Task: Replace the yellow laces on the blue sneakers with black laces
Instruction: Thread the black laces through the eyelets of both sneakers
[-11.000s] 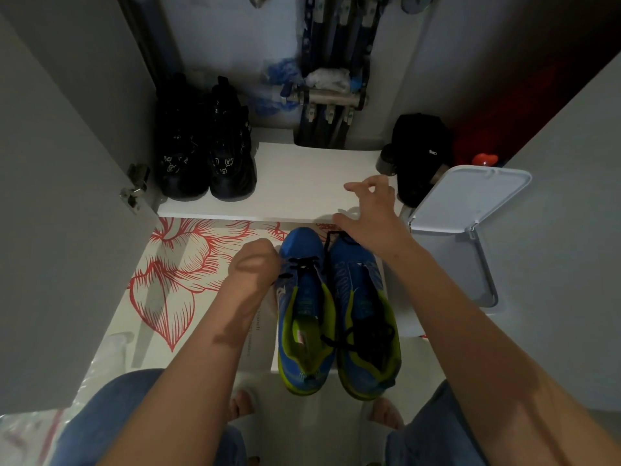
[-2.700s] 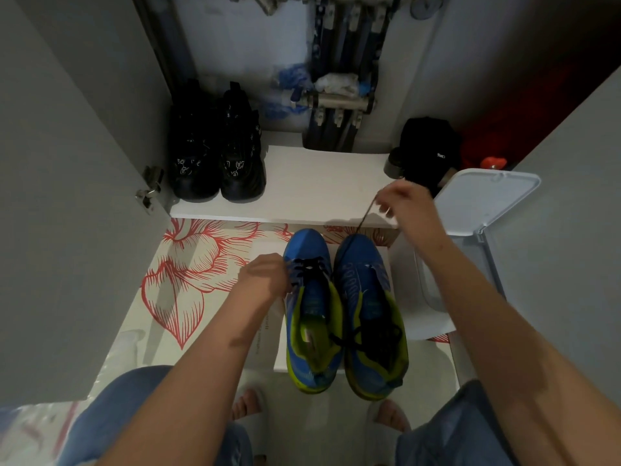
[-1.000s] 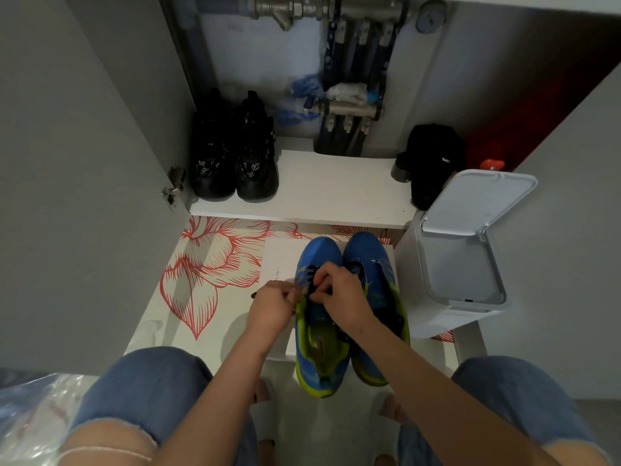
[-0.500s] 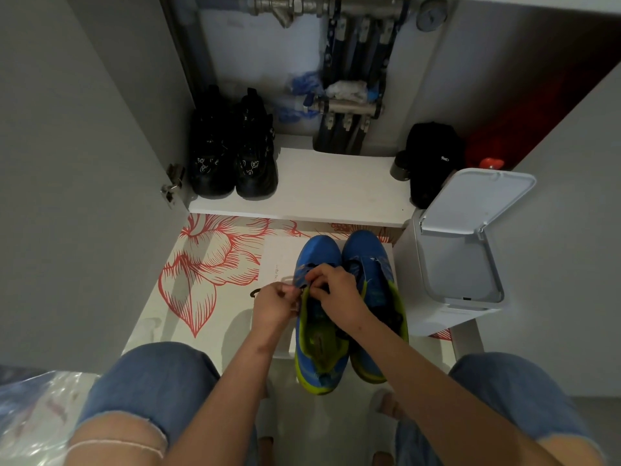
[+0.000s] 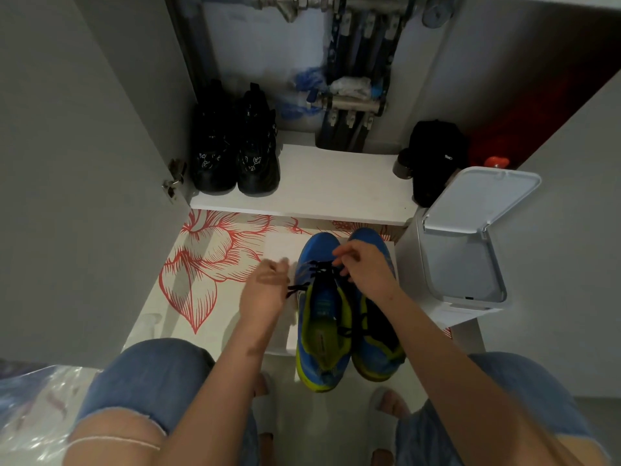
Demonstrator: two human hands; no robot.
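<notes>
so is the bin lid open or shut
Open. The lid stands tipped up and back on its hinge, leaving the bin uncovered, and its grey inside is in view.

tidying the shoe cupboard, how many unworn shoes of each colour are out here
blue sneakers with lime-green lining: 2
black chunky shoes on the white shelf: 2
total: 4
</notes>
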